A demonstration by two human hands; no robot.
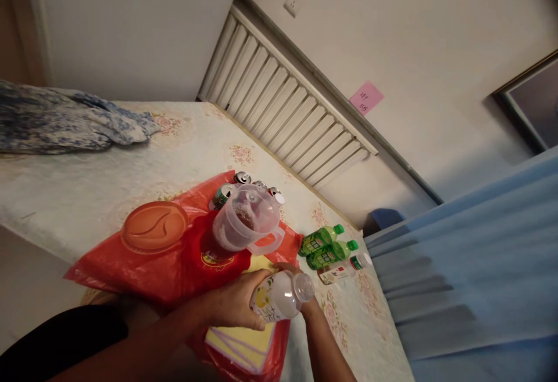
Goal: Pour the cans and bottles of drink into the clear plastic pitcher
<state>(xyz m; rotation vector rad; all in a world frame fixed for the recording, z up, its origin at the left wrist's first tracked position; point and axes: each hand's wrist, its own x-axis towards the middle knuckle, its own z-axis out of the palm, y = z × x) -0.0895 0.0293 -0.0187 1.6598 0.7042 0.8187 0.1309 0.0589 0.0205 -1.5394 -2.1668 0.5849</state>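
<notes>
A clear plastic bottle [281, 297] with a white label showing yellow fruit is tilted near the front of the table, its neck to the right and no cap showing on it. My left hand [246, 303] is closed around its label side. Behind the bottle is my right hand [290, 267], mostly hidden, with its fingers curled against the far side. Just beyond them a translucent pitcher [261, 210] holds some brown, foamy liquid. Yellow cloths with pale purple edges [244, 347] lie beneath my hands.
A red plastic bag [143, 271] is spread under an orange lid [156, 226]. Drink cans [223, 195] stand behind the pitcher. Two green bottles [331, 254] and a white-labelled bottle [340, 272] are at the right. A radiator [288, 97] borders the table; patterned cloth [78, 120] lies left.
</notes>
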